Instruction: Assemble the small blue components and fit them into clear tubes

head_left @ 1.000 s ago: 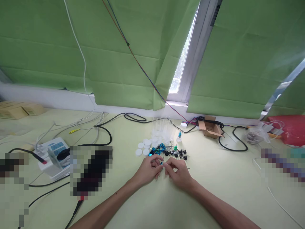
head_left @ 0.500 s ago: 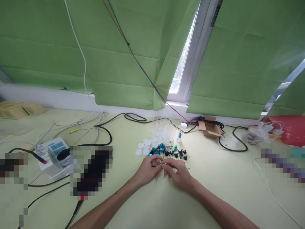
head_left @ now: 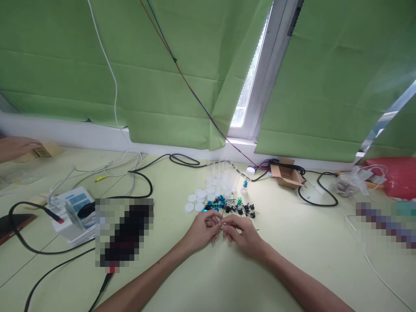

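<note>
Left hand (head_left: 202, 232) and right hand (head_left: 244, 234) meet fingertip to fingertip low over the pale green tabletop (head_left: 292, 242), fingers pinched shut on a tiny thin-wired component (head_left: 221, 224), just in front of the scattered blue and black small parts (head_left: 232, 207) and white round caps (head_left: 196, 200)

The pale green counter (head_left: 292, 260) carries white caps (head_left: 196, 200), small blue and black parts (head_left: 232, 207), clear vials (head_left: 222, 173), black cables (head_left: 143, 177), a white device (head_left: 73, 212) and a small cardboard box (head_left: 286, 174).
</note>
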Available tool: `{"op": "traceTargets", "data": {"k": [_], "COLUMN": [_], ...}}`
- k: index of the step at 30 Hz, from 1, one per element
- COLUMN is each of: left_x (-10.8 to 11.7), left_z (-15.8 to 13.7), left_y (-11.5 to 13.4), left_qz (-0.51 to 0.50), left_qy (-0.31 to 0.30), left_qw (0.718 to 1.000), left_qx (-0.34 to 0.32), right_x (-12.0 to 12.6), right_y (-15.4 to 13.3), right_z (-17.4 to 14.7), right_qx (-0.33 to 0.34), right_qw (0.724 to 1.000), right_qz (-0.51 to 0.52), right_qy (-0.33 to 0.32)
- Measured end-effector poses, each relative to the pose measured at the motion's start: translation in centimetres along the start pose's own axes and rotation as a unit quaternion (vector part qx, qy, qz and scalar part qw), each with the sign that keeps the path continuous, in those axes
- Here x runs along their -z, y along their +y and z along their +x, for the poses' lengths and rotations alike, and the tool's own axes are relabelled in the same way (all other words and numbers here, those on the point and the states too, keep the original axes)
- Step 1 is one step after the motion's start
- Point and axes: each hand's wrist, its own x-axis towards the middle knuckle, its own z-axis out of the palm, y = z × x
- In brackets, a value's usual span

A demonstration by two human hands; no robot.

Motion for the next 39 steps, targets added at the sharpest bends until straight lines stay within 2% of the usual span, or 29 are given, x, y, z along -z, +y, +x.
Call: {"op": "traceTargets", "data": {"k": [14, 24, 36, 39], "left_x": [0.1, 0.1, 0.0, 0.0], "left_z": [0.0, 0.1, 0.0, 0.0], "left_y": [-0.6, -0.9, -0.4, -0.4], "left_qz": [-0.002, 0.002, -0.009, -0.01], "left_qy": [0.011, 0.018, 0.017, 0.018], "left_qw": [1.0, 1.0, 1.0, 1.0], "left_qx": [0.0, 0.0, 0.006, 0.006], "right_x": [-0.2, -0.5, -0.5, -0.4], "right_y": [0.3, 0.4, -0.5, -0.8], "right_z": [0.1, -0.2, 0.1, 0.2], "right_qx": [0.035, 0.063, 0.05, 0.041], "right_qw": [0.992, 0.983, 0.986, 0.989], "right_qz": [-0.087, -0.15, -0.109, -0.094], "right_qy": [0.085, 0.085, 0.118, 0.11]}}
